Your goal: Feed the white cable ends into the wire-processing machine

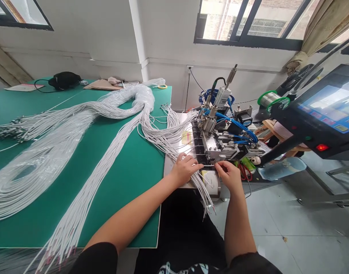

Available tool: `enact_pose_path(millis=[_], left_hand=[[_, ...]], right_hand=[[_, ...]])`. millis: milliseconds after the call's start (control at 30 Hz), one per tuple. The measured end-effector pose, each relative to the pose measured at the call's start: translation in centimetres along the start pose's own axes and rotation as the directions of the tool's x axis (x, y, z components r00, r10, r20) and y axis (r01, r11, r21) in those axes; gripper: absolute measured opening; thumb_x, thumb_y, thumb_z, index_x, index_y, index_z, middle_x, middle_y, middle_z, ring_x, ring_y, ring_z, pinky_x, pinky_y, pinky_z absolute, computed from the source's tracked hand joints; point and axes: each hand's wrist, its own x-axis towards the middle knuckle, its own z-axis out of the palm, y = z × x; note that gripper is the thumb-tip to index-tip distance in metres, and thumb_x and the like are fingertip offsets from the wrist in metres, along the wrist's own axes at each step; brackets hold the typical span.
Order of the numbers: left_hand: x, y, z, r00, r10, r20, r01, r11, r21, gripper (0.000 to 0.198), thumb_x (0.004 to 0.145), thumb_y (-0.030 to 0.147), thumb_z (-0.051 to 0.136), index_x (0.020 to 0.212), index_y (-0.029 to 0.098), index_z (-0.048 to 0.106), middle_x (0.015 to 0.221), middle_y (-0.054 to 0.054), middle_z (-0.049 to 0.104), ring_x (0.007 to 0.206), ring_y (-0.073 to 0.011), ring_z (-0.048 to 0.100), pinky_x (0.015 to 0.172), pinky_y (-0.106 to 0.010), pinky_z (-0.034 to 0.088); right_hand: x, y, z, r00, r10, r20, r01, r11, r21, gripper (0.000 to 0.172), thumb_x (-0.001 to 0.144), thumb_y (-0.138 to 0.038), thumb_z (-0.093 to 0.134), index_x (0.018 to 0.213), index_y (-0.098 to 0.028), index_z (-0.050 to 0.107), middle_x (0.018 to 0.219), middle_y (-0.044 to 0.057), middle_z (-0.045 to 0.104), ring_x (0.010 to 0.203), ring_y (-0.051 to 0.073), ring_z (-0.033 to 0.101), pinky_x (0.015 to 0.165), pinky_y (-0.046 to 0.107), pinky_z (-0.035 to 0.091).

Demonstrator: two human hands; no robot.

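A single white cable [209,165] stretches between my two hands at the front of the bench machine. My left hand [185,170] is closed on it, its fingertips beside the machine's black strip [202,146]. My right hand [230,177] pinches the cable near its end between thumb and forefinger; the very tip is hidden. Under and beside my left hand, a bundle of loose white cables [202,190] hangs over the table's front edge. The machine [215,142] has metal clamps and blue air hoses, and several cables lie across its black strip.
Large bundles of white cable [111,152], some wrapped in clear plastic [56,167], cover much of the green table [134,198]. A control screen [328,102] juts in from the right. Red-handled scissors [245,172], a wire spool [273,101] and a clear plastic tub [285,169] are beyond my right hand.
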Motion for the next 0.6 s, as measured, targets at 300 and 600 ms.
enact_pose_path(millis=[300, 600], left_hand=[[0.1, -0.1, 0.4, 0.996, -0.055, 0.063, 0.058, 0.997, -0.044, 0.049, 0.075, 0.004, 0.05, 0.116, 0.028, 0.06, 0.105, -0.004, 0.064, 0.103, -0.0205, 0.053, 0.096, -0.043, 0.028], [0.3, 0.0, 0.5, 0.99, -0.107, 0.093, 0.112, 0.992, -0.058, 0.045, 0.074, 0.008, 0.053, 0.114, 0.025, 0.063, 0.1, -0.006, 0.064, 0.101, -0.0219, 0.052, 0.098, -0.046, 0.025]], right_hand=[[0.7, 1.7, 0.9, 0.987, 0.128, 0.102, -0.145, 0.973, 0.181, 0.031, 0.078, -0.047, 0.055, 0.068, -0.017, 0.056, 0.062, 0.0, 0.05, 0.06, 0.013, 0.042, 0.059, 0.026, 0.032], [0.7, 2.9, 1.8, 0.981, 0.145, 0.132, -0.181, 0.929, 0.322, 0.03, 0.079, -0.045, 0.056, 0.068, -0.017, 0.052, 0.064, -0.002, 0.043, 0.063, 0.012, 0.038, 0.06, 0.024, 0.029]])
